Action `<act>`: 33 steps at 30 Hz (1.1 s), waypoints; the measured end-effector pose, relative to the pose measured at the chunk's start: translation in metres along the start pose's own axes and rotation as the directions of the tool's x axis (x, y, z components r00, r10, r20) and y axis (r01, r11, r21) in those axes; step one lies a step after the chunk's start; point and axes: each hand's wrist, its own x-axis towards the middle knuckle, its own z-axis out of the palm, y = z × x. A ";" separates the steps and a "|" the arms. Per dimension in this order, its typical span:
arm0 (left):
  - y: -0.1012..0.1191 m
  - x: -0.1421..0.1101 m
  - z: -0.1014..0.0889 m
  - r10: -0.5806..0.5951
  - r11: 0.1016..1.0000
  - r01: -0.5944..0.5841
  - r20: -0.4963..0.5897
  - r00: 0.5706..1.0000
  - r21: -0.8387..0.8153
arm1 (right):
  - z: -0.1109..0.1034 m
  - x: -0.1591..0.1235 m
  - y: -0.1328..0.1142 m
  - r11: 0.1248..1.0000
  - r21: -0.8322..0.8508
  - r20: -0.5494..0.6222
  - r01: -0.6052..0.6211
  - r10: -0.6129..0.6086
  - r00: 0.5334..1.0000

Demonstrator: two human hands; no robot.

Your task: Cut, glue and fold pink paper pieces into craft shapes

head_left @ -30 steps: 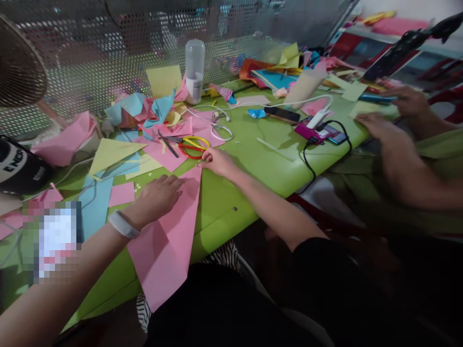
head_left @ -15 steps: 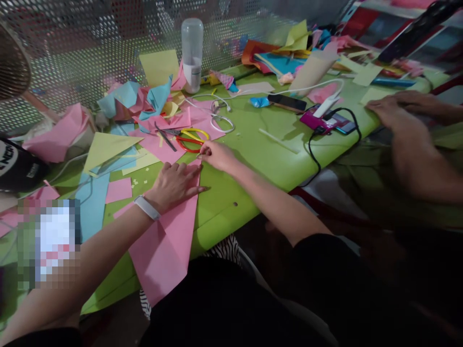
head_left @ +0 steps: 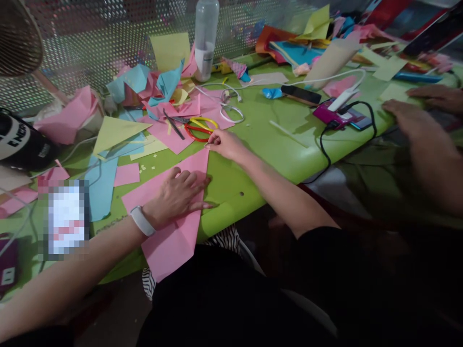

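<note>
A large folded sheet of pink paper (head_left: pixel 168 258) lies at the table's front edge, its lower part hanging over the edge towards my lap. My left hand (head_left: pixel 177 193) rests flat on it with fingers apart, close to the fold along its right side. At the paper's top corner, my right hand (head_left: pixel 223 143) pinches the tip between thumb and finger. Just beyond that hand are scissors (head_left: pixel 190 133) with one red and one yellow handle. Beside them lies a thin dark metal tool (head_left: pixel 173 124) that looks like tweezers.
Folded coloured paper (head_left: pixel 128 84) is heaped behind, near a clear bottle (head_left: pixel 206 43). A phone (head_left: pixel 300 95) and a magenta power bank (head_left: pixel 329 115) with cables lie to the right. Another person's hands (head_left: pixel 405 113) rest at the far right. A lit, blurred screen (head_left: pixel 68 217) sits left.
My left hand has slid along the pink paper towards me, uncovering more of its upper part. My right hand stays at the top corner. The whole view has shifted slightly.
</note>
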 end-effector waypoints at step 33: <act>0.039 -0.088 0.013 0.122 0.957 -0.148 -0.118 0.986 -0.251 | -0.007 0.004 0.016 0.996 -0.020 -0.080 -0.087 0.085 0.993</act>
